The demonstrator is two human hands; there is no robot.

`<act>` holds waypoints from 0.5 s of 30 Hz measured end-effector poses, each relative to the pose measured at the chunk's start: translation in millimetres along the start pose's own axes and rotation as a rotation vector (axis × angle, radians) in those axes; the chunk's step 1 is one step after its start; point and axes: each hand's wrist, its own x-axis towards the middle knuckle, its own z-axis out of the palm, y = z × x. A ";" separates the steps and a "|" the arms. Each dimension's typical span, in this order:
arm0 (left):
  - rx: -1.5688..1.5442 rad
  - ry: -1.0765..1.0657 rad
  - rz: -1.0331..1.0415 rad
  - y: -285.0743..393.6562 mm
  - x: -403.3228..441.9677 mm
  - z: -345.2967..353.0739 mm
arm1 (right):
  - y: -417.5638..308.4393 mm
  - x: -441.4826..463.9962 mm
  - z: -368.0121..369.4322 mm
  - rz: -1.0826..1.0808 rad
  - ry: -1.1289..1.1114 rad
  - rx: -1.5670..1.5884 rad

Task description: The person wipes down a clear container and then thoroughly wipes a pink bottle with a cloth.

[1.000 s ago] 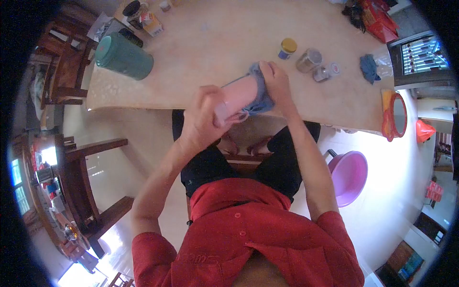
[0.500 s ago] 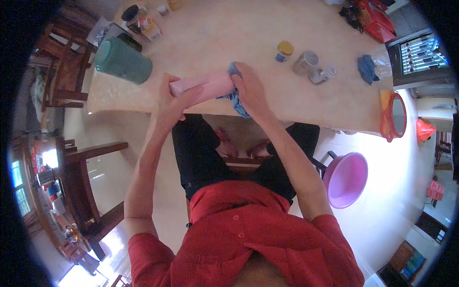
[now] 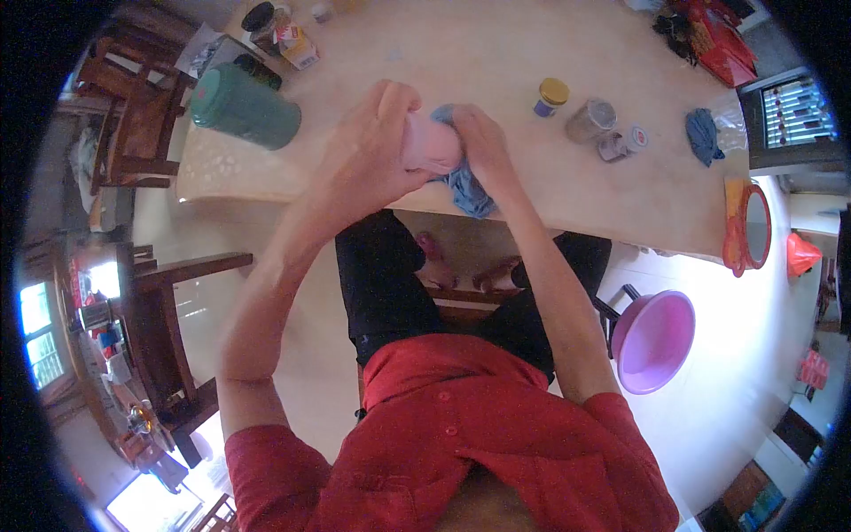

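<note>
A pink cylindrical container (image 3: 434, 145) is held above the near edge of the table, one rounded end turned toward me. My left hand (image 3: 379, 146) wraps around its left side, fingers over the top. Against its right side, my right hand (image 3: 481, 146) grips a blue cloth (image 3: 470, 191), which hangs down below the fingers. The far part of the container is hidden by my left hand.
On the table (image 3: 443, 53), a green lidded jug (image 3: 246, 106) stands left. Right are a yellow-lidded jar (image 3: 550, 96), two clear jars (image 3: 591, 121), another blue cloth (image 3: 703, 136) and a red-framed mirror (image 3: 755, 227). A pink basin (image 3: 654, 341) is below the table's right side.
The pink container has swung from lying sideways to pointing its end at me. My left hand has moved up and right around it. The view has shifted slightly.
</note>
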 end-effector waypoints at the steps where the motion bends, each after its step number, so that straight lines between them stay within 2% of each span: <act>1: -0.002 0.017 -0.011 2.5 2.8 1.6 | -6.9 -2.2 -3.2 0.000 0.001 0.000; 4: -0.020 0.023 0.024 4.8 11.7 4.4 | -33.6 -1.0 -20.6 0.106 -0.019 0.046; 6: -0.029 0.011 0.061 5.5 16.0 4.7 | -41.5 0.4 -23.7 0.350 -0.013 0.251; 9: -0.056 0.019 0.051 5.4 17.4 6.3 | -32.0 -3.7 -13.2 0.355 0.062 0.338; 13: -0.132 0.157 0.081 -5.1 6.8 15.2 | -24.5 -7.5 -9.5 0.398 0.083 0.328; 15: -0.152 0.211 0.103 -9.2 4.5 24.2 | -15.8 -14.5 -7.0 0.281 0.099 0.137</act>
